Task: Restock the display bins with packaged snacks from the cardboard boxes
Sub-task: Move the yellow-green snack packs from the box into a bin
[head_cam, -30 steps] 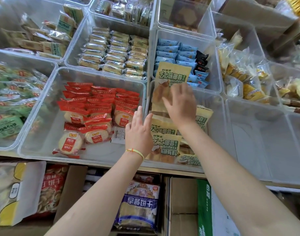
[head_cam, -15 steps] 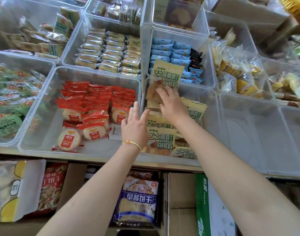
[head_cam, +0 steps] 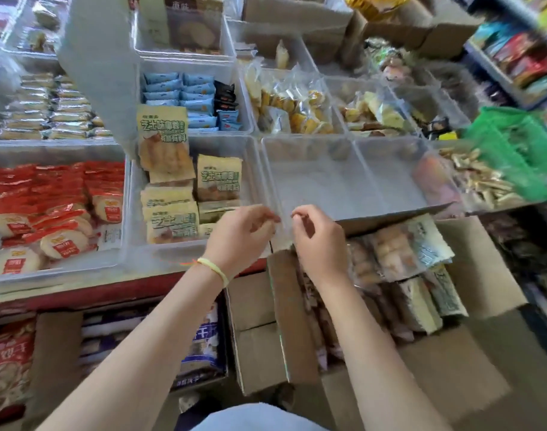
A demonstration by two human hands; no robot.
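Hovering hands: both hang over the near rim of the bins, close together but apart, fingertips turned toward each other.
Left hand [head_cam: 239, 236]: fingers loosely curled, thumb near the forefinger, nothing held; a thin yellow-green band [head_cam: 214, 270] circles the wrist.
Right hand [head_cam: 320, 239]: fingers curled in the same loose way, gripping nothing, poised above the near left corner of the open carton.
Cheese-roll packets [head_cam: 218, 181]: flat, matte, pale-yellow pouches with green lettering, lying in two rough columns; one at the back [head_cam: 163, 141] leans up against the far wall.
Their bin [head_cam: 250, 169]: clear, rigid plastic, rectangular with rounded corners, just left of the hands.
Neighbouring bin [head_cam: 312, 169]: same clear plastic, bare floor showing, directly beyond the hands.
Cardboard box [head_cam: 483, 275]: brown corrugated board, flaps spread, under the right forearm; inside, glossy see-through packets [head_cam: 396, 253] stand on edge, blurred, with pale-yellow backs.
Red rice-cracker packs [head_cam: 61, 244]: shiny red film around round white discs, heaped in the bin on the left.
Blue sachets [head_cam: 197, 88]: small, pillow-shaped, stacked in rows in the bin behind, with a few black ones beside them.
Clear-wrapped pastries [head_cam: 291, 104]: crinkly film, yellow contents, in the bin further right.
Green basket [head_cam: 521, 150]: plastic mesh, at the right edge, blurred.
Shelf edge [head_cam: 110, 293]: red strip under the bins.
Lower boxes [head_cam: 57, 346]: cardboard below the shelf on the left, holding large printed biscuit bags [head_cam: 204, 340], partly hidden by the left forearm.
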